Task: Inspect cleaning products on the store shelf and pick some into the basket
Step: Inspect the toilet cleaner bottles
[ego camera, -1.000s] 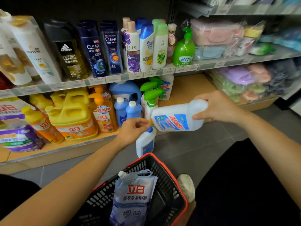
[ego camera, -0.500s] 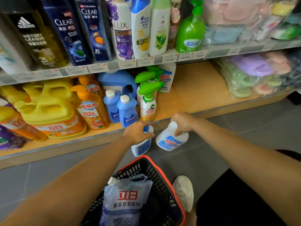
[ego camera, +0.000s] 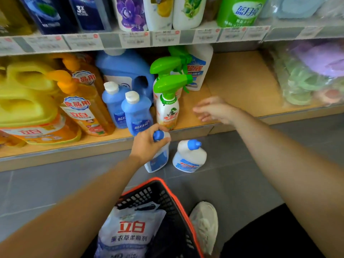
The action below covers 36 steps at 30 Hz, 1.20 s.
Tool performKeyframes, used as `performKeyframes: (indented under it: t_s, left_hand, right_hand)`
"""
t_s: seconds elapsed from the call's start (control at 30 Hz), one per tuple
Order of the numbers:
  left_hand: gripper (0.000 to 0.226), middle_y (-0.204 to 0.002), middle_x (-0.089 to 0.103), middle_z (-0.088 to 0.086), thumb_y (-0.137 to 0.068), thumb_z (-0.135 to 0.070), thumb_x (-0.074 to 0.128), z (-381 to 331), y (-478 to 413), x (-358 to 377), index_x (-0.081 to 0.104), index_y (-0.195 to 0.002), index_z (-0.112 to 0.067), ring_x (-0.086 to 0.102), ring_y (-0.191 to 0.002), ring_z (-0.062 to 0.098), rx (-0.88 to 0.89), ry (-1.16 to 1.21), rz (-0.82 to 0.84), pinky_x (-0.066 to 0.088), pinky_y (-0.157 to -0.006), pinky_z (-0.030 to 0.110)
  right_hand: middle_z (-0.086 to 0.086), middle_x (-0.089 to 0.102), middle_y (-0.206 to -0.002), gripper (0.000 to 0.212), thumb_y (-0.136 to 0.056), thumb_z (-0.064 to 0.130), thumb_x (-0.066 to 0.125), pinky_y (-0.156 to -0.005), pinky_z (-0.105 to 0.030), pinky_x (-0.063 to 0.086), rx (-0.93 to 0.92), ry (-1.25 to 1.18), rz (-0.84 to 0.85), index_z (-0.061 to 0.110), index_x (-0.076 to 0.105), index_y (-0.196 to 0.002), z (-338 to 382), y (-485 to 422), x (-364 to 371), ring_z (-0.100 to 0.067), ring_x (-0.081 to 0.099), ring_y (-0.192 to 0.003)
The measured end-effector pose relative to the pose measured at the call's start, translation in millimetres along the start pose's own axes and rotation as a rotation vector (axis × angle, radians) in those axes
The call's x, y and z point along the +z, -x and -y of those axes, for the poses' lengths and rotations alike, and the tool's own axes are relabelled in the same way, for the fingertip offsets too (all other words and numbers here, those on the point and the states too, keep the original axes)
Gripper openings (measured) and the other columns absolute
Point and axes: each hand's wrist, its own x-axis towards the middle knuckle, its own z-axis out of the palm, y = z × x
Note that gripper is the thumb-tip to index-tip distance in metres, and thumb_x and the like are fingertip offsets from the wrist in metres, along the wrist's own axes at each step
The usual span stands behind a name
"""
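L hand point(ego camera: 147, 146) grips white bottle point(ego camera: 158, 162) neck; R hand point(ego camera: 214, 110) spread, above 2nd bottle point(ego camera: 189, 159), apart.

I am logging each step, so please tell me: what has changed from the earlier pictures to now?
The right hand stood the blue-capped white bottle, first held sideways, on the floor, let go, and rose open toward the lower shelf. Unchanged: the left hand grips the second white bottle by its top; the refill pouch lies in the basket.
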Motion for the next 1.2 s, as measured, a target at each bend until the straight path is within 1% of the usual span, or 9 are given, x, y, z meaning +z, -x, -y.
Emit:
performKeyframes:
  t_s: [0.1, 0.17, 0.27, 0.33, 0.43, 0.53, 0.77, 1.0, 1.2]
  left_hand:
    - [0.024, -0.091, 0.071, -0.008, -0.082, -0.034, 0.083, 4.0, 3.2, 2.7, 0.067, -0.101, -0.033, 0.064, -0.083, 0.012, -0.003, 0.022, -0.008, 0.055, -0.079, 0.033]
    - [0.025, -0.092, 0.07, -0.006, -0.082, -0.034, 0.083, 5.6, 5.9, 6.4, 0.067, -0.101, -0.032, 0.065, -0.085, 0.015, -0.003, 0.056, -0.006, 0.056, -0.079, 0.035]
    - [0.026, -0.094, 0.07, -0.006, -0.082, -0.034, 0.083, 7.1, 8.1, 8.5, 0.068, -0.103, -0.031, 0.065, -0.087, 0.015, 0.001, 0.081, 0.003, 0.057, -0.079, 0.033]
    - [0.026, -0.095, 0.07, -0.008, -0.081, -0.034, 0.083, 7.3, 6.2, 7.6, 0.069, -0.103, -0.032, 0.065, -0.089, 0.013, -0.016, 0.092, 0.006, 0.057, -0.08, 0.031]
    - [0.027, -0.094, 0.07, -0.012, -0.08, -0.033, 0.084, 6.4, 4.1, 8.5, 0.069, -0.102, -0.032, 0.064, -0.087, 0.01, -0.037, 0.101, -0.003, 0.054, -0.078, 0.024]
    - [0.027, -0.093, 0.069, -0.015, -0.08, -0.034, 0.085, 6.9, 6.6, 11.9, 0.069, -0.102, -0.034, 0.064, -0.088, 0.007, -0.041, 0.107, -0.007, 0.051, -0.076, 0.018]
    - [0.028, -0.094, 0.069, -0.018, -0.079, -0.036, 0.085, 6.1, 6.7, 11.5, 0.069, -0.101, -0.035, 0.063, -0.09, 0.001, -0.067, 0.119, -0.01, 0.046, -0.072, 0.006]
    - [0.03, -0.097, 0.07, -0.01, -0.08, -0.034, 0.085, 1.9, 12.6, 12.1, 0.067, -0.104, -0.036, 0.065, -0.091, 0.005, -0.066, 0.072, 0.016, 0.055, -0.081, 0.025]
    - [0.029, -0.105, 0.07, -0.005, -0.082, -0.031, 0.083, -6.3, 10.6, 4.1, 0.065, -0.105, -0.029, 0.065, -0.097, 0.016, -0.073, 0.057, 0.102, 0.056, -0.089, 0.036]
  right_hand:
    - [-0.004, 0.067, -0.118, 0.055, -0.083, 0.021, 0.08, -0.075, -0.03, 0.058, -0.015, -0.124, -0.314, 0.019, 0.056, -0.132, 7.3, -33.7, -13.8, -0.016, 0.067, -0.095]
    - [-0.004, 0.061, -0.129, 0.071, -0.08, 0.017, 0.082, -0.079, -0.031, 0.056, -0.083, -0.218, -0.366, 0.02, 0.047, -0.142, 11.4, -54.8, -16.7, -0.02, 0.062, -0.112]
    - [-0.006, 0.049, -0.149, 0.096, -0.074, 0.016, 0.086, -0.1, -0.038, 0.048, -0.161, -0.291, -0.387, 0.022, 0.032, -0.153, 14.8, -78.1, -23.0, -0.022, 0.049, -0.133]
    - [-0.005, 0.049, -0.15, 0.104, -0.071, 0.017, 0.089, -0.101, -0.035, 0.043, -0.229, -0.348, -0.359, 0.023, 0.027, -0.155, 16.6, -91.5, -27.5, -0.019, 0.047, -0.134]
    - [0.002, 0.068, -0.124, 0.09, -0.065, 0.018, 0.092, -0.097, -0.039, 0.054, -0.317, -0.363, -0.327, 0.019, 0.045, -0.142, 22.9, -108.3, -34.8, -0.013, 0.066, -0.112]
    - [0.001, 0.073, -0.111, 0.069, -0.065, 0.018, 0.092, -0.087, -0.043, 0.06, -0.375, -0.404, -0.367, 0.015, 0.057, -0.125, 30.5, -118.9, -38.5, -0.013, 0.073, -0.097]
    - [0.001, 0.072, -0.109, 0.066, -0.059, 0.042, 0.094, -0.084, -0.038, 0.06, -0.357, -0.261, -0.483, 0.018, 0.064, -0.113, 25.1, -103.1, -27.2, -0.014, 0.07, -0.097]
    - [0.014, 0.069, -0.094, 0.057, -0.06, 0.029, 0.095, -0.063, -0.022, 0.057, -0.314, -0.201, -0.513, 0.025, 0.061, -0.105, 1.3, -51.2, -17.6, -0.001, 0.068, -0.085]
    - [0.01, 0.071, -0.095, 0.053, -0.058, 0.021, 0.097, -0.066, -0.025, 0.059, -0.313, -0.035, -0.435, 0.025, 0.063, -0.098, -4.2, 8.9, -38.1, -0.003, 0.07, -0.083]
